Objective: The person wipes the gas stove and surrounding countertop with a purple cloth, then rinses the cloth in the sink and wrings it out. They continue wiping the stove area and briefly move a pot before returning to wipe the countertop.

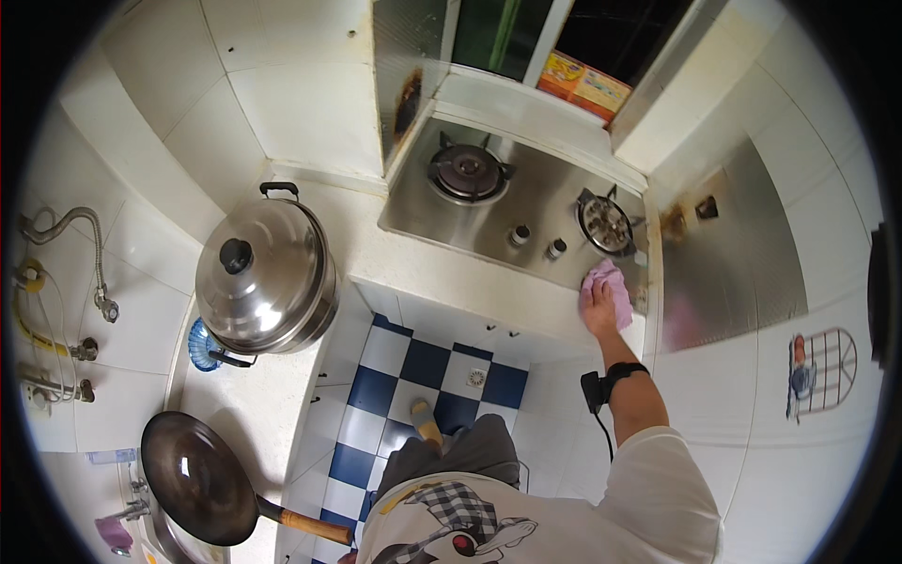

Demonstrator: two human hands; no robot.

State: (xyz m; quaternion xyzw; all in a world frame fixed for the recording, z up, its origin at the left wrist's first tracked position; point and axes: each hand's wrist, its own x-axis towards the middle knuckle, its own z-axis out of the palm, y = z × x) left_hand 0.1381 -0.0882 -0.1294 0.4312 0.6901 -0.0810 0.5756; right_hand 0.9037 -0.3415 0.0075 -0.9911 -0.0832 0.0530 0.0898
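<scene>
At the right front corner of the stainless-steel gas hob [451, 220], my right hand [599, 310] lies on a crumpled pink cloth [615, 282], fingers spread over it. The cloth covers part of the hob's edge and the pale countertop [465, 282]. Just beyond the cloth is the smaller right burner [606, 222]; two control knobs [520, 235] are to its left. Only a sliver of my left hand [347, 558] shows at the bottom edge, close to the wooden handle of a wok [201, 479]. Whether it holds anything is hidden.
A large lidded steel steamer pot [275, 282] stands on the left counter, with a blue glass dish [202, 345] beside it. The larger burner [470, 171] is at the back left of the hob. A wire rack [824, 374] hangs on the right tiled wall.
</scene>
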